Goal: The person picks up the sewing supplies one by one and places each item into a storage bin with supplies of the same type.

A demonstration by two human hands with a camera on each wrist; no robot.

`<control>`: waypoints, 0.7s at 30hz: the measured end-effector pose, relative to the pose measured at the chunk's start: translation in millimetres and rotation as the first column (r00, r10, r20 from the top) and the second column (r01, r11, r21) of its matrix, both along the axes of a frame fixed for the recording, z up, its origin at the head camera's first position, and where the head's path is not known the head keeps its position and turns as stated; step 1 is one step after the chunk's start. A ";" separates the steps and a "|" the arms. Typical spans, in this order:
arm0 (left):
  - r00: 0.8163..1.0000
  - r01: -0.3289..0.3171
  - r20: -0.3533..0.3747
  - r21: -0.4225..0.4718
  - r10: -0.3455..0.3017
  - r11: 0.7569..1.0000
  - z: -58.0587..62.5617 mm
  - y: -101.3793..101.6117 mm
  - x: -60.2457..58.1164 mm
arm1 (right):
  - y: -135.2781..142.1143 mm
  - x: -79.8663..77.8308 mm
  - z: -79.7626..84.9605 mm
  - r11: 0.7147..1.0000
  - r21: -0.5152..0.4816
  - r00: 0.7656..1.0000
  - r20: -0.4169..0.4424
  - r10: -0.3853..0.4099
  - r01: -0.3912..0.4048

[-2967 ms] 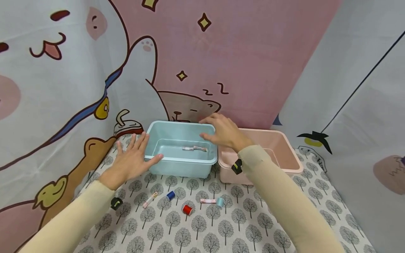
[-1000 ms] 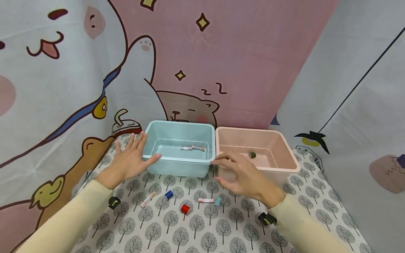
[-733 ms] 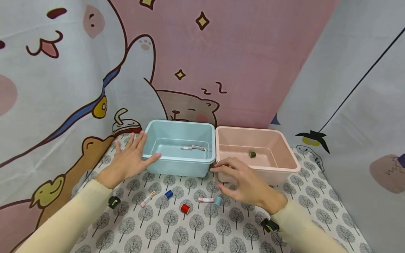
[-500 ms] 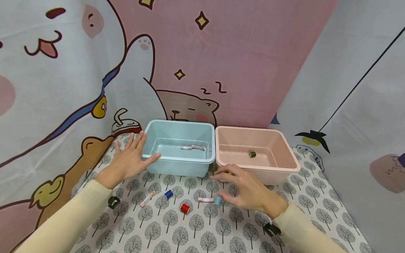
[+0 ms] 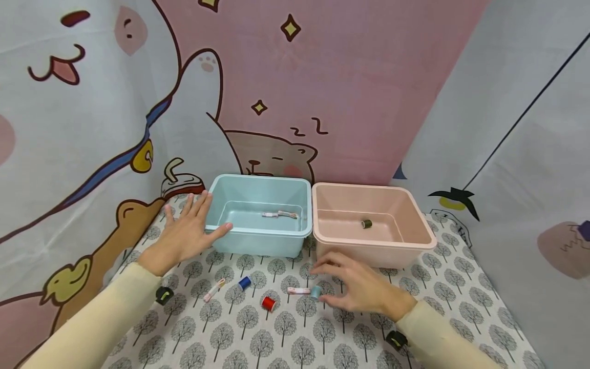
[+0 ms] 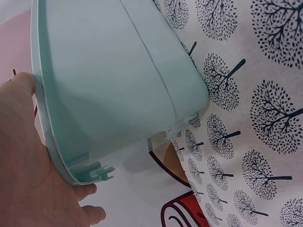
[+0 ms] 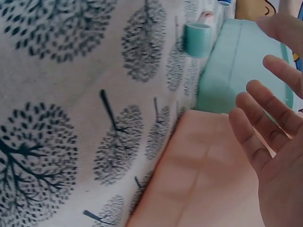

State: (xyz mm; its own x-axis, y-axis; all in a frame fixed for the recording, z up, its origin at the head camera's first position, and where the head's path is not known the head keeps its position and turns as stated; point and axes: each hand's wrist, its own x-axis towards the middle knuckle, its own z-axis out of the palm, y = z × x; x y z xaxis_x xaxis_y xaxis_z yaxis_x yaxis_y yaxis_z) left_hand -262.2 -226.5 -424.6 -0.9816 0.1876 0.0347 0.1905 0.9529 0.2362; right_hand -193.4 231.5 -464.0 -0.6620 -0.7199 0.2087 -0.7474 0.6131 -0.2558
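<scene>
My left hand [image 5: 182, 238] rests with straight, spread fingers at the left front corner of the light blue bin [image 5: 258, 243]; its thumb lies along the rim in the left wrist view. My right hand [image 5: 359, 284] hovers with nothing in it, fingers spread and slightly bent, in front of the pink bin [image 5: 373, 253]. Its thumb tip is right beside a light blue thread spool [image 5: 315, 292], which also shows as a teal spool [image 7: 197, 40] in the right wrist view. A pale pink, skein-like bundle [image 5: 298, 290] lies against that spool's left side.
Left of these on the tree-print cloth [image 5: 262, 348] lie a red spool [image 5: 268, 303], a blue spool [image 5: 244, 283] and another pale bundle [image 5: 214, 290]. The pink bin holds an olive spool [image 5: 366, 224]; pale bundles [image 5: 278, 214] lie in the blue bin.
My right hand has moved from over the bins down to the cloth by the light blue spool. The olive spool has come into view in the pink bin. My left hand stays put.
</scene>
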 end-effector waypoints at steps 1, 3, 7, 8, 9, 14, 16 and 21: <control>1.000 0.000 -0.001 0.000 0.000 1.000 0.1 0.0 0.0 | 0.4 -0.5 -1.7 1.000 0.006 1.000 0.006 0.001 -0.001; 1.000 -0.001 0.001 0.001 0.001 1.000 0.2 -0.2 0.1 | 1.2 -1.7 -5.3 1.000 0.010 1.000 0.026 0.008 -0.008; 1.000 0.001 0.003 0.005 -0.001 1.000 0.4 -0.3 0.3 | 1.4 -4.8 -12.6 1.000 0.022 0.998 0.062 0.016 -0.018; 1.000 0.001 0.004 0.005 -0.001 1.000 0.4 -0.4 0.4 | 0.8 -5.5 -13.9 0.999 0.028 0.998 0.068 0.018 -0.020; 1.000 0.001 0.004 0.005 -0.001 1.000 0.4 -0.5 0.3 | 0.0 -6.3 -15.3 0.999 0.032 0.997 0.072 0.019 -0.022; 1.000 0.003 0.004 0.001 -0.003 1.000 0.2 -0.9 -0.1 | -4.4 -8.6 -19.3 0.998 0.052 0.995 0.096 0.016 -0.021; 1.000 0.003 0.005 0.001 -0.003 1.000 0.0 -1.0 -0.2 | -5.9 -9.3 -21.0 0.998 0.052 0.994 0.109 0.021 -0.026; 1.000 0.003 0.004 0.005 -0.003 1.000 -0.7 -0.7 0.1 | -8.6 -10.9 -26.6 0.998 0.051 0.985 0.170 0.038 -0.048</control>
